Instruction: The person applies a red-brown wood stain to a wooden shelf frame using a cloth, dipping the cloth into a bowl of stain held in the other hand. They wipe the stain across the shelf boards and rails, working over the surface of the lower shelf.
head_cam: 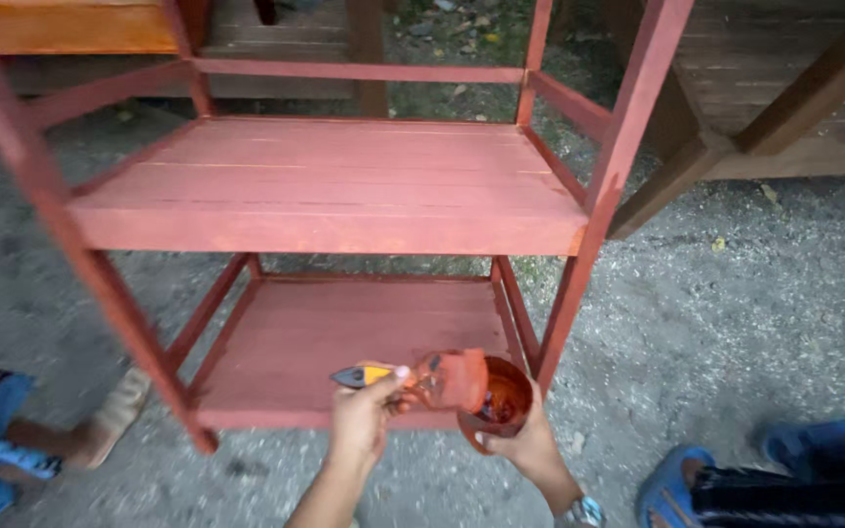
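Paintbrush [442,379] in left hand [362,416] grip, right hand [530,445] gripping paint cup [497,403], red shelf [330,186], gravel ground [735,313]

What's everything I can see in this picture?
Shelf rack: one, red-brown wood, two tiers, centre, standing on the ground.
Brush: one, yellow and dark handle, head coated in red paint, over the cup.
Cup: one, smeared with red paint, low centre.
Ground: grey gravel, all round the rack.
Wooden structures: brown and orange, along the top edge.
Blue sandals: two, bottom right, on another person's feet.
Another person's leg and tan shoe: bottom left, blue trousers.
Left hand: grips the brush handle.
Right hand: holds the cup from below; watch at the wrist.
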Tool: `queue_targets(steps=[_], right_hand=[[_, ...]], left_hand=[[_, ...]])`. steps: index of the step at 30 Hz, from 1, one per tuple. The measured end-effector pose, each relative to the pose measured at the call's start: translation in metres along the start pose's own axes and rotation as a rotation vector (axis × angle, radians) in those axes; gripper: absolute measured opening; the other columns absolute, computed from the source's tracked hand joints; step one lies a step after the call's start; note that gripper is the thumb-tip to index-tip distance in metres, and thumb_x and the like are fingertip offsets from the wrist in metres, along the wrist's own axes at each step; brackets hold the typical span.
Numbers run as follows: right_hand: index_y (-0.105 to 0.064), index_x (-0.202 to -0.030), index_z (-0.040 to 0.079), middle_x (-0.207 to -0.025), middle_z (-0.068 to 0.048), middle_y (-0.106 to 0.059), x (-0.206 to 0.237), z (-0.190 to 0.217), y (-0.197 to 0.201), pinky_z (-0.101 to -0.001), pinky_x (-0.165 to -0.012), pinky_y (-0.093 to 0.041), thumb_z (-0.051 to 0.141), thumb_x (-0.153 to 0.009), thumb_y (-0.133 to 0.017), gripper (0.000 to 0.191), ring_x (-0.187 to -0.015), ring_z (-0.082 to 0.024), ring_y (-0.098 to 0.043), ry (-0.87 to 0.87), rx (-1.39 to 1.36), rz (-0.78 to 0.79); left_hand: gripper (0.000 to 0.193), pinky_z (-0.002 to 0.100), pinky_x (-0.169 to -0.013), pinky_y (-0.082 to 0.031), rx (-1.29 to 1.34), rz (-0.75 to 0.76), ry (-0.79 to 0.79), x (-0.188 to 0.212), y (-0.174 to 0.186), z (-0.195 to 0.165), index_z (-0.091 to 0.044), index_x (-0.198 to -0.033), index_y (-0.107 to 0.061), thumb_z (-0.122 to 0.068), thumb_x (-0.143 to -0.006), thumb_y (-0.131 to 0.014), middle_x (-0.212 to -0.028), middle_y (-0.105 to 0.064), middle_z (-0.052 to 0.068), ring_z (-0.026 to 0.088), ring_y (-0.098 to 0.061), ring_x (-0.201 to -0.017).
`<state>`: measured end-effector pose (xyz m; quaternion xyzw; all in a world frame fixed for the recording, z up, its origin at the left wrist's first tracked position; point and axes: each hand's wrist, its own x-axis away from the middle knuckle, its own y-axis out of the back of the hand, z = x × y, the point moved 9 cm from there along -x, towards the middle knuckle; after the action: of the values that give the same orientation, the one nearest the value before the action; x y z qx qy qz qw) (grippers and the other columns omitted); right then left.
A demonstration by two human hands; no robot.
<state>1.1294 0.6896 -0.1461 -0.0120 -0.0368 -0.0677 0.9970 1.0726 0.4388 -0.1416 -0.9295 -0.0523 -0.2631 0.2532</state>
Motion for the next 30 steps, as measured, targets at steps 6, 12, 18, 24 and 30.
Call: queue_targets(steps=[6, 12, 18, 24, 30], right_hand=[[-0.032, -0.147, 0.004, -0.137, -0.014, -0.056, -0.033, -0.055, 0.003, -0.0387, -0.11, -0.045, -0.002, -0.056, -0.091, 0.109, -0.129, -0.023, -0.056, 0.061, 0.181, -0.145], [-0.027, -0.149, 0.004, -0.135, -0.014, -0.061, -0.067, -0.109, 0.007, -0.0394, -0.108, -0.051, 0.01, -0.056, -0.093, 0.115, -0.126, -0.023, -0.061, 0.045, 0.157, -0.236], [-0.029, -0.146, 0.002, -0.131, -0.014, -0.063, -0.046, -0.109, 0.052, -0.0403, -0.107, -0.047, 0.013, -0.051, -0.095, 0.116, -0.123, -0.024, -0.062, 0.159, 0.324, -0.39], [-0.05, -0.138, 0.004, -0.125, -0.013, -0.069, 0.001, -0.127, 0.086, -0.0423, -0.098, -0.054, 0.006, -0.052, -0.089, 0.095, -0.115, -0.021, -0.066, -0.016, 0.174, -0.448], [-0.051, -0.151, 0.002, -0.113, -0.042, -0.061, 0.023, -0.158, 0.094, -0.0791, -0.081, -0.039, -0.008, -0.068, -0.093, 0.094, -0.094, -0.074, -0.052, -0.422, 0.268, -0.581]], left_hand=[[0.019, 0.029, -0.061, -0.055, 0.207, 0.121, 0.17, -0.119, 0.035, 0.059, -0.001, -0.097, -0.071, -0.018, -0.09, -0.073, -0.084, -0.075, 0.013, 0.021, -0.07, -0.072], [0.028, 0.028, -0.064, -0.057, 0.297, 0.277, 0.224, -0.243, 0.036, 0.104, 0.002, -0.101, -0.067, -0.025, -0.094, -0.07, -0.089, -0.074, 0.016, 0.025, -0.072, -0.077], [0.023, 0.029, -0.059, -0.056, 0.21, 0.303, 0.089, -0.363, 0.006, 0.099, 0.0, -0.102, -0.066, -0.021, -0.094, -0.069, -0.089, -0.073, 0.017, 0.027, -0.072, -0.074], [0.015, 0.032, -0.048, -0.057, 0.139, 0.091, 0.044, -0.403, -0.036, 0.127, 0.002, -0.096, -0.065, -0.009, -0.089, -0.073, -0.083, -0.073, 0.017, 0.028, -0.07, -0.059], [0.017, 0.033, -0.039, -0.055, 0.086, -0.009, -0.014, -0.4, -0.081, 0.153, 0.004, -0.093, -0.064, -0.004, -0.085, -0.076, -0.079, -0.073, 0.018, 0.024, -0.067, -0.049]])
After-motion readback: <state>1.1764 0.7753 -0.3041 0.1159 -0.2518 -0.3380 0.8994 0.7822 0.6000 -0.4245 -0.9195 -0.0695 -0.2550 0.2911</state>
